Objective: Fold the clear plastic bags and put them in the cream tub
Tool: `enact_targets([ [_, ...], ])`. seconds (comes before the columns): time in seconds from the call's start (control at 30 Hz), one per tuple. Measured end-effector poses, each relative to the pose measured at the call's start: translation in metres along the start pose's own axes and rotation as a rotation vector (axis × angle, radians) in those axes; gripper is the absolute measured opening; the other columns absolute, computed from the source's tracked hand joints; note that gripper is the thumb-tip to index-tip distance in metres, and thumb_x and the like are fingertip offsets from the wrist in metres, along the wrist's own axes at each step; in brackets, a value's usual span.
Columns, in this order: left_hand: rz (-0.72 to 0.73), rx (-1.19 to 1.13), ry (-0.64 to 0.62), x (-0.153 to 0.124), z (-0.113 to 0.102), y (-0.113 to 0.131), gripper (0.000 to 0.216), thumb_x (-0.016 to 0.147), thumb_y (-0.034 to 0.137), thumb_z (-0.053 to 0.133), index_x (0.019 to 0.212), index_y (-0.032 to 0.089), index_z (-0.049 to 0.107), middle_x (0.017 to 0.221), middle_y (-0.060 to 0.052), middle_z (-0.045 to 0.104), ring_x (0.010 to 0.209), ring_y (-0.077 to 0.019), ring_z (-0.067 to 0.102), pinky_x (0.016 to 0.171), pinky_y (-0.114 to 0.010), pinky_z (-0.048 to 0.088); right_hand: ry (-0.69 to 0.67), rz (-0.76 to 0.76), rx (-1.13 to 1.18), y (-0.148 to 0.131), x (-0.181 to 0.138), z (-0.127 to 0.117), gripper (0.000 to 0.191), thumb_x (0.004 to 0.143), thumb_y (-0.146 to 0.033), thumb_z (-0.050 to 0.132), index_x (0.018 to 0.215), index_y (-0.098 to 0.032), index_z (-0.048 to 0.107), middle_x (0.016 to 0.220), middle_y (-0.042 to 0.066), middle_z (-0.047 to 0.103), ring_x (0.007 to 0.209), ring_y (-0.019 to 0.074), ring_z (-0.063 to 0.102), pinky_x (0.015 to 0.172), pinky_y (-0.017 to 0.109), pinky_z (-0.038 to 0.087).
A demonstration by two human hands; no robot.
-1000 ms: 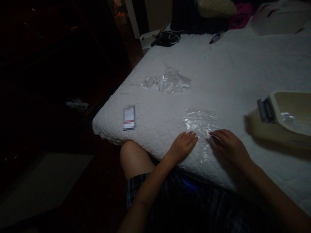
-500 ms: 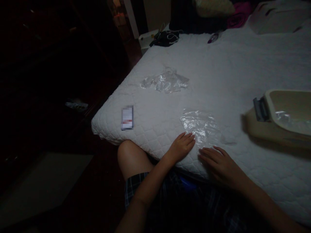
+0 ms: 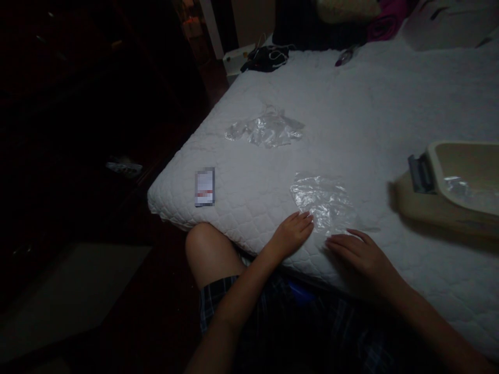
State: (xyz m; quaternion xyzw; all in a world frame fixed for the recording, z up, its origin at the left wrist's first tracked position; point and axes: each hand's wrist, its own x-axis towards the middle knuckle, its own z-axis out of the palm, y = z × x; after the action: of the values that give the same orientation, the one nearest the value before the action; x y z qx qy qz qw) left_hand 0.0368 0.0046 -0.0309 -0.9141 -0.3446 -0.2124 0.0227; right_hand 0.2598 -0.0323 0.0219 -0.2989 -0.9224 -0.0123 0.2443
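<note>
A clear plastic bag (image 3: 323, 200) lies spread out on the white quilted bed (image 3: 249, 182). My left hand (image 3: 293, 234) rests flat at the bag's near left corner, fingers stretched out and fingertips on its edge. Beside the bag's near right edge is my right hand (image 3: 358, 254), palm down with fingers extended; whether it touches the plastic I cannot tell. Neither hand grips anything. Farther back, a second, crumpled clear plastic bag (image 3: 268, 130) lies on the bed.
To the right stands a beige plastic bin (image 3: 421, 208) with clear plastic inside. A phone (image 3: 205, 187) lies near the bed's left corner. Dark cloth with white cords (image 3: 268, 58), a pink roll (image 3: 385, 26) and a whitish box (image 3: 452, 26) are at the back.
My right hand has shifted slightly right and up, away from my left hand. My left hand stays on the bag's corner. The bag has barely moved.
</note>
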Motion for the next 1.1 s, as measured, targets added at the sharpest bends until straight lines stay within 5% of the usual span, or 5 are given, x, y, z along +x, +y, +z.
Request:
enact_targets([
  [0.2,0.014,0.014,-0.031,0.000,-0.001,0.000,0.024,0.093,0.016,0.042,0.111,0.012,0.057,0.127,-0.012,0.056,0.127,-0.0200,0.044,0.105,-0.041,0.041,0.007,0.155,0.103,0.027,0.021,-0.009,0.025,0.088,-0.020,0.044,0.103,-0.022,0.063,0.092,0.007,0.071,0.083,0.0193,0.065,0.088,0.044,0.044],
  [0.4,0.018,0.031,0.003,0.001,0.003,-0.001,0.024,0.094,0.016,0.040,0.108,0.012,0.059,0.127,-0.010,0.057,0.127,-0.0206,0.044,0.105,-0.040,0.040,-0.149,0.336,0.262,0.060,0.056,-0.008,0.024,0.083,-0.031,0.047,0.093,-0.024,0.068,0.089,0.006,0.071,0.080,0.0226,0.065,0.076,0.042,0.049],
  [0.67,-0.020,0.008,0.008,0.004,0.002,0.000,0.022,0.093,0.016,0.040,0.106,0.012,0.058,0.123,-0.008,0.060,0.126,-0.0187,0.045,0.107,-0.038,0.038,-0.149,0.534,0.653,0.071,0.082,-0.003,0.030,0.077,-0.049,0.054,0.080,-0.021,0.065,0.083,0.006,0.069,0.076,0.0206,0.064,0.072,0.038,0.052],
  [0.9,0.009,0.032,-0.020,0.004,-0.002,0.001,0.033,0.095,0.017,0.036,0.126,0.016,0.048,0.126,-0.008,0.058,0.127,-0.0198,0.044,0.105,-0.041,0.039,-0.100,0.571,0.646,0.078,0.078,0.017,0.030,0.077,-0.042,0.057,0.098,-0.020,0.063,0.090,0.007,0.069,0.081,0.0212,0.065,0.074,0.037,0.052],
  [1.1,0.046,0.032,0.035,0.002,0.003,-0.001,0.025,0.093,0.017,0.042,0.114,0.013,0.056,0.121,-0.010,0.061,0.126,-0.0212,0.045,0.104,-0.041,0.039,-0.116,0.537,0.470,0.076,0.077,0.023,0.019,0.081,-0.033,0.053,0.090,-0.019,0.062,0.081,0.005,0.068,0.072,0.0191,0.064,0.066,0.032,0.049],
])
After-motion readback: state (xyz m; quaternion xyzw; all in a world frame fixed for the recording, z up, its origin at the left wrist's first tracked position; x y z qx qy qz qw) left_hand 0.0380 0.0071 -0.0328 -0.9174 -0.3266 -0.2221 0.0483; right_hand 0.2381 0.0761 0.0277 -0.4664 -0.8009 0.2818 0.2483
